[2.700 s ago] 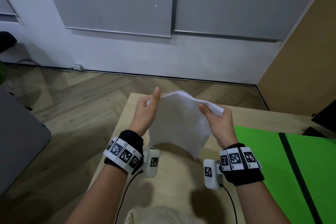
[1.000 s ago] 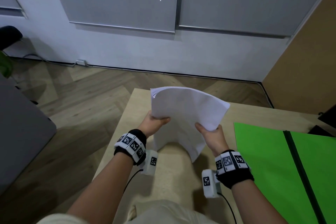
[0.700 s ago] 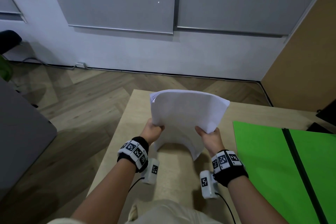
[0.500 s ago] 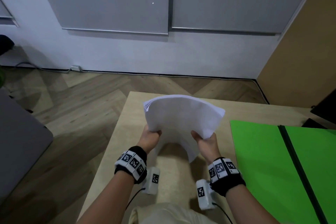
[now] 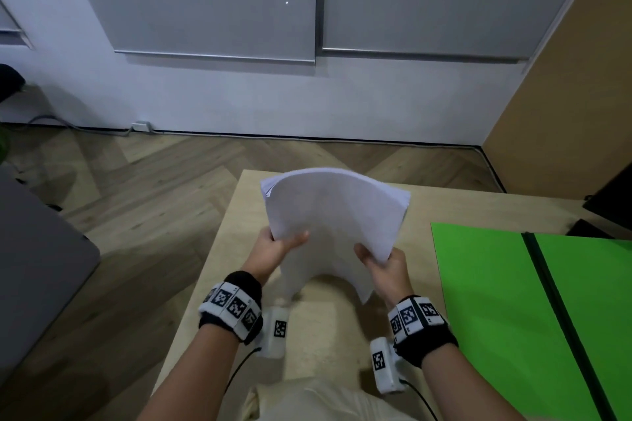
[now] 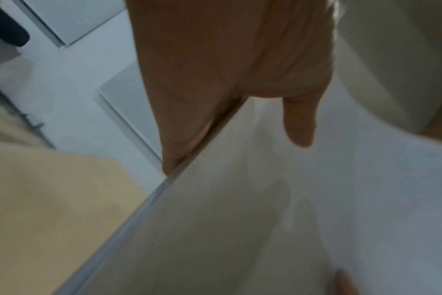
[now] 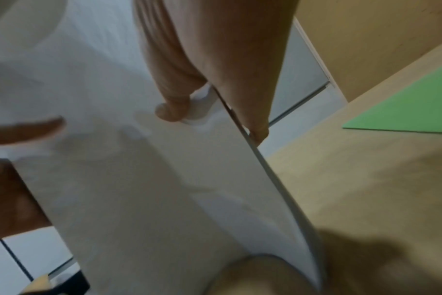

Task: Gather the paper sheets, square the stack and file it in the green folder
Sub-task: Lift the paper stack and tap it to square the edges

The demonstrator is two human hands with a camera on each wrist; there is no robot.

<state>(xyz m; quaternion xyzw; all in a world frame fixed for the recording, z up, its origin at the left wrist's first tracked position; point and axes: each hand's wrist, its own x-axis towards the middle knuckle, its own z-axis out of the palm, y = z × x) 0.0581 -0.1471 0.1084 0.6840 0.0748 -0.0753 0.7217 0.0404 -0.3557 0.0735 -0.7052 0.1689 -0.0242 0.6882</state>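
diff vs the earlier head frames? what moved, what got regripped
Both hands slid down the stack, from its top corners to its lower side edges. The left hand now pinches the left edge with the thumb in front, and the right hand pinches the right. The sheets, crumpled earlier, now stand as one bowed stack, bottom edge at the table. Unchanged: the open green folder lies on the right, untouched.

Office: desk (image 5: 461,212), green folder (image 5: 496,284), window blinds (image 5: 212,0)

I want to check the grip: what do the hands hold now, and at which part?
Both hold the paper stack, upright over the table: left hand at its left edge, right hand at its right edge.
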